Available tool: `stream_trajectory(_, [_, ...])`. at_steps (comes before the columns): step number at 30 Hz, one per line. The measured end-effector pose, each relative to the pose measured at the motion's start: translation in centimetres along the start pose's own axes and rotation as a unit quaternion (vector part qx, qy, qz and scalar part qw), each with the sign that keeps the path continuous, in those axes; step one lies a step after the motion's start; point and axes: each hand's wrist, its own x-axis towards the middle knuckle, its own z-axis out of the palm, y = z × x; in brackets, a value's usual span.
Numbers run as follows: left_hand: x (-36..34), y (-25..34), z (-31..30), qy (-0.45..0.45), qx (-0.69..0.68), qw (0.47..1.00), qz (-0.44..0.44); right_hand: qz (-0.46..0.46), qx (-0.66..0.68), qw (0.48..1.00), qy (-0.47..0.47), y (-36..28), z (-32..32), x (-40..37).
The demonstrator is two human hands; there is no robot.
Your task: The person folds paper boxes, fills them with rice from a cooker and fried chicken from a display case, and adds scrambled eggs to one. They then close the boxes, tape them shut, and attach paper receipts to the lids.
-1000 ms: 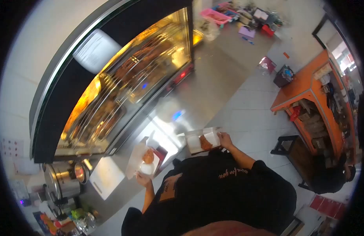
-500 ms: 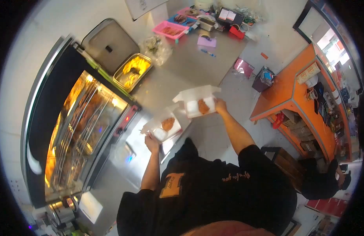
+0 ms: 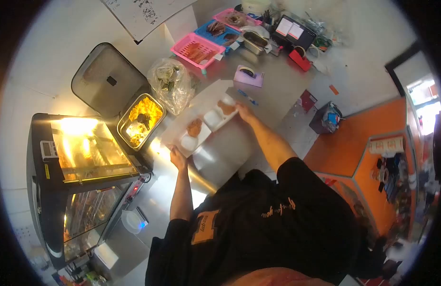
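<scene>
Two open white takeaway boxes are side by side over the steel counter, edges close together. My left hand [image 3: 178, 157] grips the near corner of the left takeaway box [image 3: 203, 135], which contains a white mound like rice [image 3: 189, 142] and a brown fried piece [image 3: 194, 127]. At the outer edge of the right takeaway box [image 3: 222, 125], my right hand [image 3: 246, 114] is closed on the rim. Inside that box are another white mound [image 3: 212, 119] and a brown fried piece [image 3: 226, 107], partly near my fingers. Both lids stand folded back on the far side.
A metal pan of yellow food [image 3: 143, 121] with its lid raised sits left of the boxes, beside a lit glass warmer [image 3: 94, 152]. Beyond are a clear plastic bag [image 3: 172, 86], a pink basket [image 3: 196, 51] and a purple tape dispenser [image 3: 249, 76]. An orange counter [image 3: 354, 143] stands right.
Both hands have carried the boxes forward, deeper over the counter, and drawn them closer together. The view has shifted, with the warmer's top and more of the counter's far end showing.
</scene>
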Motion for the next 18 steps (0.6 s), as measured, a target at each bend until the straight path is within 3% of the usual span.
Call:
stream_trajectory(1, [-0.5, 0.7, 0.1, 0.063, 0.019, 0.998, 0.017, -0.008, -0.064, 0.998, -0.017, -1.0, -2.0, 0.7])
stream_trajectory(4, [-3.3, -0.8, 0.3, 0.236, 0.045, 0.969, 0.052, -0.038, -0.353, 0.927, 0.117, -4.2, -6.6, 0.1])
stream_trajectory(7, [-10.5, 6.6, 2.9, 0.199, -0.105, 0.973, 0.055, -0.140, -0.367, 0.919, 0.000, 0.7, -8.4, 3.7])
stream_trajectory(9, [-13.7, 7.2, 8.9, 0.063, -0.171, 0.983, 0.037, -0.168, -0.307, 0.934, -0.073, 1.0, -10.2, 4.8])
stream_trajectory(10, [-15.8, 10.6, 11.7, -0.063, -0.176, 0.982, -0.018, -0.177, -0.275, 0.939, -0.111, 1.2, -11.0, 5.0])
stream_trajectory(11, [-17.2, 11.5, 15.2, -0.165, -0.204, 0.965, -0.033, -0.109, -0.138, 0.973, -0.147, 1.9, -11.8, 5.5])
stream_trajectory(13, [-18.8, 9.7, 22.7, -0.235, -0.083, 0.968, 0.028, 0.058, 0.133, 0.967, -0.207, 4.4, -13.2, 5.3])
stream_trajectory(15, [-20.4, 12.2, 26.2, -0.193, 0.231, 0.952, 0.049, 0.130, 0.207, 0.949, -0.200, 0.6, -17.3, 2.1])
stream_trajectory(16, [-20.2, 12.9, 27.1, -0.154, 0.247, 0.956, 0.044, 0.162, 0.241, 0.937, -0.193, -1.0, -18.9, 1.4])
stream_trajectory(18, [-20.6, 13.6, 27.9, -0.076, 0.282, 0.956, 0.029, 0.104, 0.148, 0.962, -0.206, 1.4, -18.9, 0.3])
